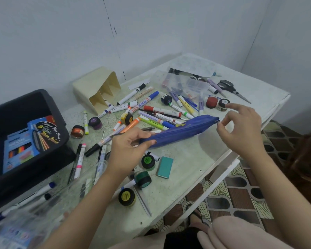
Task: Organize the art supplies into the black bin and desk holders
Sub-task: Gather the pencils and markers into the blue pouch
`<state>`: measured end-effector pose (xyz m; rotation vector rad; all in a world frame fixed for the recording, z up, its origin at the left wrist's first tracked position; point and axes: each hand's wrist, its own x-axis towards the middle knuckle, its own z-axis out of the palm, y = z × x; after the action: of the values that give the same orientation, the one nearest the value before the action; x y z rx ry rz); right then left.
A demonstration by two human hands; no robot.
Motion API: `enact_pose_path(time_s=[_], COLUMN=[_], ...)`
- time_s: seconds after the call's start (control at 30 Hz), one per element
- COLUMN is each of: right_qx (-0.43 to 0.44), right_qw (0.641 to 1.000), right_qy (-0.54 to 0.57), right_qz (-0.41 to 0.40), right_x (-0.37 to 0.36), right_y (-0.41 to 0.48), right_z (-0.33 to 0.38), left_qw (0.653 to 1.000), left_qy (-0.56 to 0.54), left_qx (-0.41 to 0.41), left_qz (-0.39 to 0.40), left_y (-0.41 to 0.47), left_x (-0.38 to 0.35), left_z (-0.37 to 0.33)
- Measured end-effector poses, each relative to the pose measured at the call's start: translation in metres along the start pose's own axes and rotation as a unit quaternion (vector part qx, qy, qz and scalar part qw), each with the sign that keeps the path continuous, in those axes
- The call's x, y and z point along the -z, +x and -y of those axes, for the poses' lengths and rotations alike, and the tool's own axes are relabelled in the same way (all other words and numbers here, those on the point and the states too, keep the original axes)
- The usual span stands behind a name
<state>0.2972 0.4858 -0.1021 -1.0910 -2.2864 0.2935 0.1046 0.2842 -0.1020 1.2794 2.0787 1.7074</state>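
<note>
And the black bin (25, 112) runs off the left edge, its marker boxes (31, 141) partly behind the near wall. Near left, a clear holder (65, 193) is all blur, the pens (99, 168) inside smeared. The left hand (126, 150) wraps the near end of the blue pencil pouch (180, 131), which buries several markers (162, 122). The right hand (241, 128) pinches its far tip; zip pull too small to tell. Far clear box (185, 83): contents hazy.
</note>
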Motion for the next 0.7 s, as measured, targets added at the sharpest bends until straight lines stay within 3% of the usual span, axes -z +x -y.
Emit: enact_pose_path(time_s=[0.23, 0.47, 0.7], right_qx=[0.093, 0.227, 0.248], right_qw=[0.995, 0.965, 0.952], right_qy=[0.019, -0.023, 0.073], right_qz=[-0.019, 0.127, 0.163], right_x=[-0.007, -0.014, -0.008], right_y=[-0.005, 0.0, 0.016], right_z=[0.017, 0.031, 0.055], left_qw=[0.999, 0.999, 0.999], left_qy=[-0.015, -0.039, -0.002], left_qx=[0.028, 0.031, 0.035], left_qz=[-0.012, 0.009, -0.018], left_y=[0.002, -0.001, -0.002], left_x=[0.005, 0.007, 0.026], left_z=[0.0, -0.011, -0.039])
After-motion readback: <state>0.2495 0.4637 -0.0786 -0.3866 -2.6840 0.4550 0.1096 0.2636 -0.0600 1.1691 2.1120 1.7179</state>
